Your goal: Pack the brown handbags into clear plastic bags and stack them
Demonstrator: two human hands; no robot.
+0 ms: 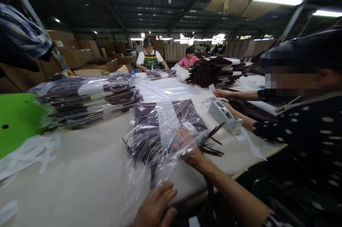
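Observation:
A dark brown folded cloth piece (145, 123) with a white paper band (166, 116) lies on the table in front of me, covered by a clear plastic bag (141, 170). Several thin dark straps (213, 148) stick out at its right side. My right hand (185, 141) reaches in under the film, fingers stretched out over the cloth and the band. Close to the near table edge is my left hand (157, 205), beside the loose near end of the bag. Its fingers are extended, with nothing visible in them.
Bagged brown pieces (91, 100) are stacked at left, beside a green board (18, 123) and white strips (32, 152). At right, a co-worker's arm (240, 95) reaches near a tape dispenser (224, 116). Two people sit across the table, near a brown pile (213, 70).

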